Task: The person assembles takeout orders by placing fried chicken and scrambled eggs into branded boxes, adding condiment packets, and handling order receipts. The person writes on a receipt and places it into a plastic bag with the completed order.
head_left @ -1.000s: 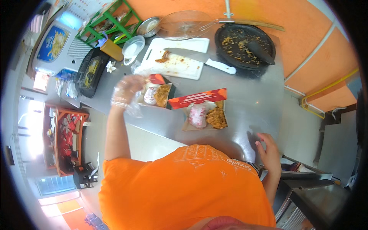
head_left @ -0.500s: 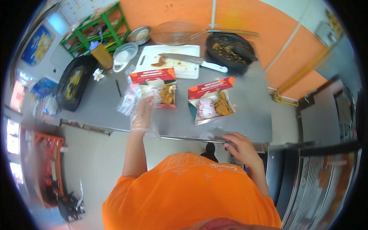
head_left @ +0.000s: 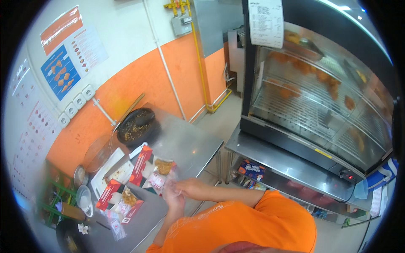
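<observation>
A glass-fronted warmer point(head_left: 312, 95) stands apart, beyond the right end of the steel worktop point(head_left: 185, 126). Along the worktop's back edge lie a white board point(head_left: 100, 182) and, by the back right corner, a black mortar point(head_left: 152, 133). Two open boxes sit forward of the board: the right box point(head_left: 140, 167) just beside the front edge, the left box point(head_left: 108, 195) farther left. A knife point(head_left: 118, 165) lies on the board. At the front edge, by the right box, the left hand point(head_left: 175, 203), in a clear glove point(head_left: 169, 185), meets the bare right hand point(head_left: 192, 188); the right's fingers are bent in against it, whether gripping plastic I cannot tell, nor how open the left's are. Each box holds chicken point(head_left: 163, 167) and a white packet point(head_left: 157, 181).
</observation>
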Tool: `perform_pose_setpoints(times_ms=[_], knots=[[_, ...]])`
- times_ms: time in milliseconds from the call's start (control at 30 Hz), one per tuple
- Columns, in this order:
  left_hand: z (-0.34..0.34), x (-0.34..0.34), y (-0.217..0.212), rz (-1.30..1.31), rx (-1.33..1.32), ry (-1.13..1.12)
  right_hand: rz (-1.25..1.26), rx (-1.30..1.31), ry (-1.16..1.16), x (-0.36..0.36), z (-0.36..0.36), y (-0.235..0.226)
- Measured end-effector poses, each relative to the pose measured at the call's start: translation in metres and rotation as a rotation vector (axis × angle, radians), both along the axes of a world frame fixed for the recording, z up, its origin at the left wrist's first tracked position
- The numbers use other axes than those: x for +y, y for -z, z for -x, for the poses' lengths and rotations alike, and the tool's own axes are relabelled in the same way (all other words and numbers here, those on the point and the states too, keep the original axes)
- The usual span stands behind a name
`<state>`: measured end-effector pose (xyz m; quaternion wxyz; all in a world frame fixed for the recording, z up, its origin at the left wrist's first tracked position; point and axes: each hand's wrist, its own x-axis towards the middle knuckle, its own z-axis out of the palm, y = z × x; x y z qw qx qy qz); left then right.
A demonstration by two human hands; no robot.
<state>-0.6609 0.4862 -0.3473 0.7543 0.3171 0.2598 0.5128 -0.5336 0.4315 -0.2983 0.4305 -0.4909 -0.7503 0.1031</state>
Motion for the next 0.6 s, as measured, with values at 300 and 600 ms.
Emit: perform_pose_setpoints(times_ms=[300,600], knots=[[-0.108,-0.042,-0.042,-0.212,0.227,0.598,0.204,0.240,0.522,-0.058,-0.118,-0.013],[-0.112,-0.048,-0.088,-0.287,0.568,1.079,0.380,0.370,0.839,-0.144,-0.241,-0.025]])
